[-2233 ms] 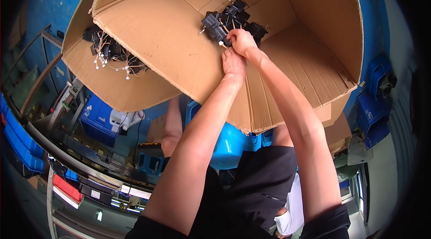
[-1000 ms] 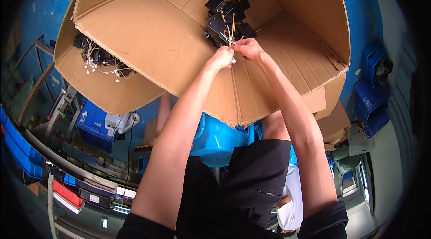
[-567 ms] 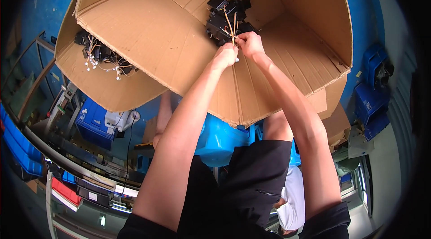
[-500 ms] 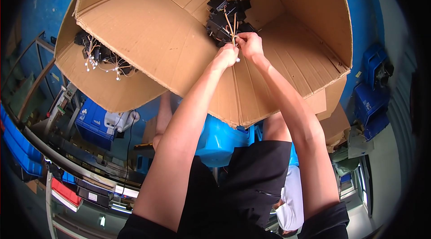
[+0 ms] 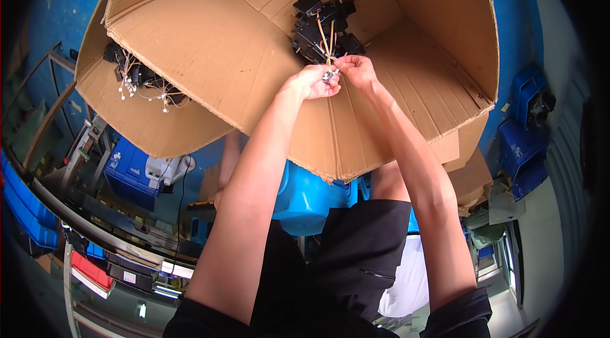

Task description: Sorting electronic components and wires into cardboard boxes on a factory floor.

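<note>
Inside a large open cardboard box (image 5: pixel 210 39) lies a pile of black plastic parts (image 5: pixel 312 36) with bundled wires (image 5: pixel 325 39) running out of it toward me. My left hand (image 5: pixel 311 81) is closed around the wire ends, and small pale connectors (image 5: pixel 330 75) show between its thumb and fingers. Just to its right, my right hand (image 5: pixel 357 70) pinches the same wires a little above the connectors. The fingers of both hands almost touch. What the right fingertips hold beyond the wires is too small to make out.
A second cardboard box (image 5: pixel 171 131) at left holds more black parts with loose wires (image 5: pixel 143 81). Below the boxes sits a bright blue plastic stool or tub (image 5: pixel 311 201). Blue bins (image 5: pixel 524 141) stand at right; a metal rack (image 5: pixel 95 236) with a red bin (image 5: pixel 92 271) is at lower left.
My left hand has turned and its fingers have opened out somewhat, bringing the connectors into sight. My right hand has shifted slightly down. The person in white behind me has moved partly out of sight.
</note>
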### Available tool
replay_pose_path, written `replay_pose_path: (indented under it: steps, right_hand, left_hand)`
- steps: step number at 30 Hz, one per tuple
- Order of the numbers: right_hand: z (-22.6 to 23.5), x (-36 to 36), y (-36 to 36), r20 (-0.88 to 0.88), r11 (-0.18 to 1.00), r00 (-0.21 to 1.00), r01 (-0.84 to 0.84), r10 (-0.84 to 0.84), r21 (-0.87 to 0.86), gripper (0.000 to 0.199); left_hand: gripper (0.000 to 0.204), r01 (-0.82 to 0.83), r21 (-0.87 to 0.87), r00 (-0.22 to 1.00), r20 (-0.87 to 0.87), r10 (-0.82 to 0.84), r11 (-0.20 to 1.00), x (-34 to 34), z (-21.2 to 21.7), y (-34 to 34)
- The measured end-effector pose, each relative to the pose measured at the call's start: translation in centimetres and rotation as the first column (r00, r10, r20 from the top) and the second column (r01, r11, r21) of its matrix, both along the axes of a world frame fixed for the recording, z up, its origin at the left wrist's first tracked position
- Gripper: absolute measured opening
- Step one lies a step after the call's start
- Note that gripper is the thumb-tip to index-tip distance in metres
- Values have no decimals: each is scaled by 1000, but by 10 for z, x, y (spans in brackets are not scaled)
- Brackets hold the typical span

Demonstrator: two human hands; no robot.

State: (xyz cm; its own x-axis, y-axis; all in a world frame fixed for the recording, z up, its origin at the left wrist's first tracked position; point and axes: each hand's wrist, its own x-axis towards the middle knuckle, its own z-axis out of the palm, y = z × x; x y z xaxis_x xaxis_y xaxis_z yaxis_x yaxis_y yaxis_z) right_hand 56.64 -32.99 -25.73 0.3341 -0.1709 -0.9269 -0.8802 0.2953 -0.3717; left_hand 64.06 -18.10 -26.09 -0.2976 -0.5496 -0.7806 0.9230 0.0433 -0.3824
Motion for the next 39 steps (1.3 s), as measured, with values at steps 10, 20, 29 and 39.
replay_pose_path:
  steps: [10, 20, 29, 39]
  right_hand:
    - [22, -15, 30, 68, 956, 953, 293, -294, 27, 14]
    - [-1, 50, 19, -84, 885, 909, -417, 409, -204, 37]
    - [2, 88, 9, -270, 504, 583, -806, 766, -310, 31]
    - [66, 103, 25, -189, 292, 379, -881, 906, -372, 23]
  left_hand:
    - [14, 123, -80, 992, -15, -125, 989, -1, -8, 8]
    - [15, 873, 332, 252, 318, -914, 357, 15, 20, -32]
    - [23, 846, 525, -142, 390, -910, 94, 35, 68, -33]
    - [26, 791, 599, -209, 454, -866, 123, -1, 80, -23]
